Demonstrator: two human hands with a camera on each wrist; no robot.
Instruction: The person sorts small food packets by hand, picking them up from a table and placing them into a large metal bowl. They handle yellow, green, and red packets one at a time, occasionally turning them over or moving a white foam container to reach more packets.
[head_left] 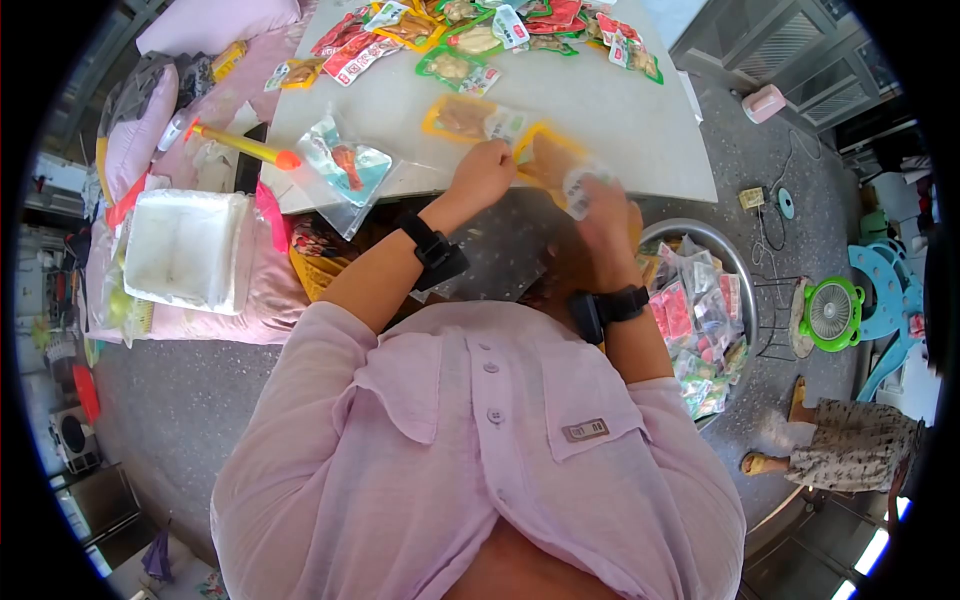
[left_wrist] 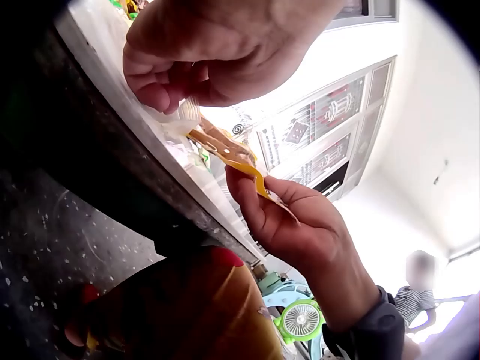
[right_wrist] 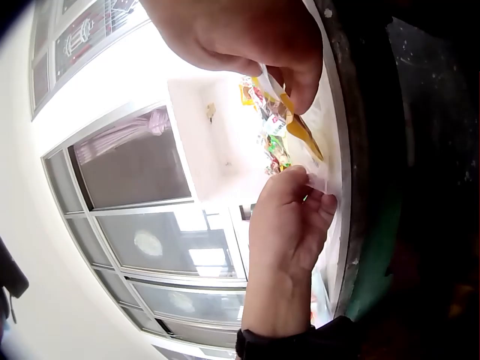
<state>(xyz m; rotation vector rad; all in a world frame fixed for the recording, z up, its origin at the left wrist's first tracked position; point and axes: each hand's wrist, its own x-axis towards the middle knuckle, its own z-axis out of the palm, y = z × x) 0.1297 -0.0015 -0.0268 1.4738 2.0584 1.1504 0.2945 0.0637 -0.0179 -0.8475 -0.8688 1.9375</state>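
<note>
The right hand pinches a yellow-edged food packet by one end at the table's front edge; in the right wrist view the packet hangs from its fingers. Beside it the left hand has curled fingers and pinches the edge of a clear plastic bag, which droops below the table edge. In the right wrist view the left hand holds thin clear film. Another yellow-edged packet lies on the table just beyond the hands.
Colourful packets are heaped at the table's far side. A clear bag with a blue-white packet lies at the left near a yellow stick. A foam box sits left; a metal basin of packets stands right.
</note>
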